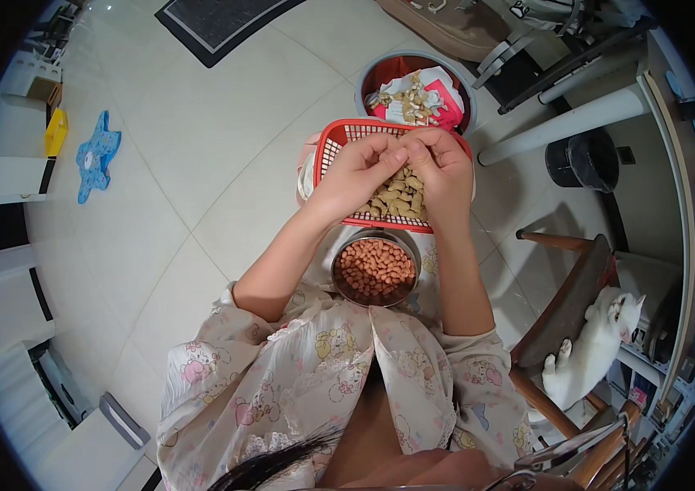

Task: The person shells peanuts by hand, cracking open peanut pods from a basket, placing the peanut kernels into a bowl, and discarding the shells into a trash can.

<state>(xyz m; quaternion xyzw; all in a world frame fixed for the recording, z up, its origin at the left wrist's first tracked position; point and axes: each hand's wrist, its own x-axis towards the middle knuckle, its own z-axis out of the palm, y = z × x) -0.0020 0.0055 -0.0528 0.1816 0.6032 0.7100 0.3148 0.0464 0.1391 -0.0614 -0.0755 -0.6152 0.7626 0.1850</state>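
My left hand [364,168] and my right hand [444,168] meet above a red plastic basket [332,141]. Thumbs and fingertips of both are pinched together on a peanut, which the fingers hide almost wholly. Unshelled peanuts [396,199] fill the lower part of the basket beneath my hands. Closer to my body, a round metal bowl [337,282] rests at my lap with many shelled reddish peanut kernels [376,268] in it. Just beyond the basket stands a bin [466,74] holding empty shells [414,102] and white and pink wrappings.
A white cat [593,352] lies on a wooden-framed chair [552,327] to the right. Near the desk leg [568,123] stands a black bin [580,159]. On the tiled floor are a blue star-shaped toy [97,158] at left and a dark mat [224,24] ahead.
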